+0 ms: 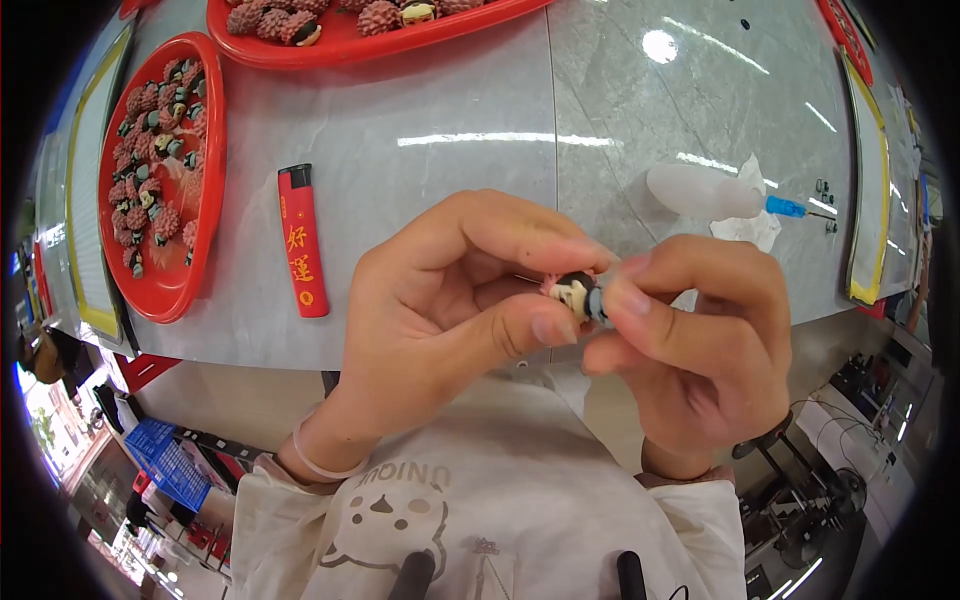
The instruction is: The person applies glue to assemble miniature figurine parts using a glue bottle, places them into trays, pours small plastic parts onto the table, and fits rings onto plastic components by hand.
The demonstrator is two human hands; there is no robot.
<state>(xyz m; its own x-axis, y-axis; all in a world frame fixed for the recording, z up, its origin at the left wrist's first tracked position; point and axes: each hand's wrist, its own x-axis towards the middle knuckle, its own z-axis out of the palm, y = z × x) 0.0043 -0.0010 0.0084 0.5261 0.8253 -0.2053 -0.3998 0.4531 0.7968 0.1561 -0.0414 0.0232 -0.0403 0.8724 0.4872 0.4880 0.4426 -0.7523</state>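
A tiny figurine (572,294) with a pink knobbly back, black hair, a cream face and a blue-grey part is held just past the table's front edge. My left hand (430,290) pinches its pink side between thumb and fingers. From the other side, the thumb and index finger of my right hand (705,345) close on the blue-grey end. My fingertips cover part of the figurine. Beyond my right hand lies a translucent squeeze bottle (703,190) with a blue needle tip, resting on a crumpled white tissue (750,228).
A red oval tray (213,170) on the left holds many similar figurines, as does another red tray (400,52) at the far side. A red lighter (303,250) lies left of my hands. Small dark parts (824,190) sit near the needle. A yellow-edged frame (862,190) stands far right.
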